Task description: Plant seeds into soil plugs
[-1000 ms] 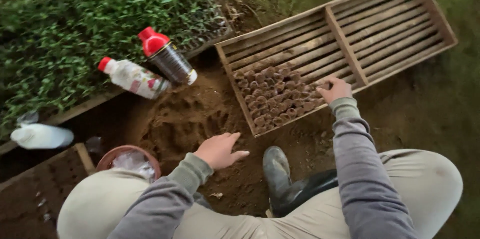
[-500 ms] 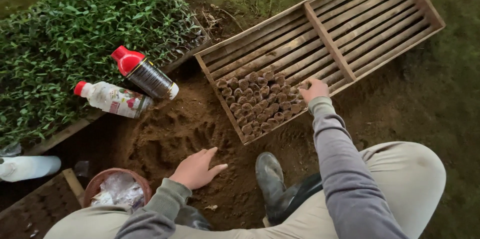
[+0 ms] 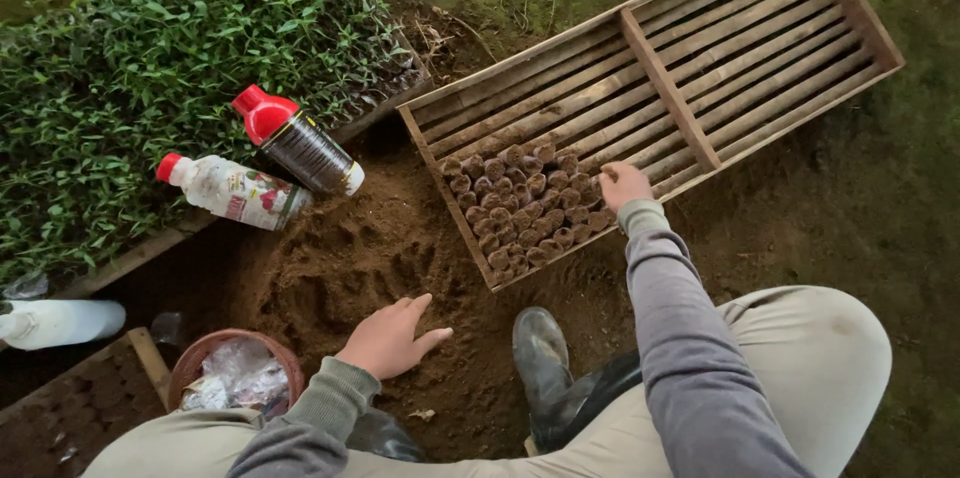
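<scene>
Seedling bed [image 3: 150, 68] fills the far left: dense green shoots, wooden edge board along its near side. Slatted wooden tray [image 3: 700, 68] runs from centre to far right, tilted in frame, one cross divider; most slats bare. Loose brown soil pile [image 3: 350, 258] sits in the middle, between the bed and the tray, surface full of finger gouges. Person crouches at the near edge: light trousers, grey sleeves, one dark rubber boot [image 3: 545, 358] planted on the soil near centre. Cluster of small filled soil pots [image 3: 525, 203] packed upright in rows in the tray's near-left corner, touching each other. Second tray of dark filled cells [image 3: 70, 418] at near left. Round reddish bowl [image 3: 235, 378] with crumpled clear plastic just right of it. Three bottles lie on their sides left of the soil: dark bottle, red cap [image 3: 300, 143]; clear labelled bottle, red cap [image 3: 235, 193] just beside it; white bottle [image 3: 60, 323] well apart, nearer left. Left hand [image 3: 390, 338] rests palm down on the soil pile, fingers loosely spread, holding nothing. Right hand [image 3: 625, 183] at the right edge of the pot cluster, fingers curled down onto the pots; cannot tell whether it pinches one.
</scene>
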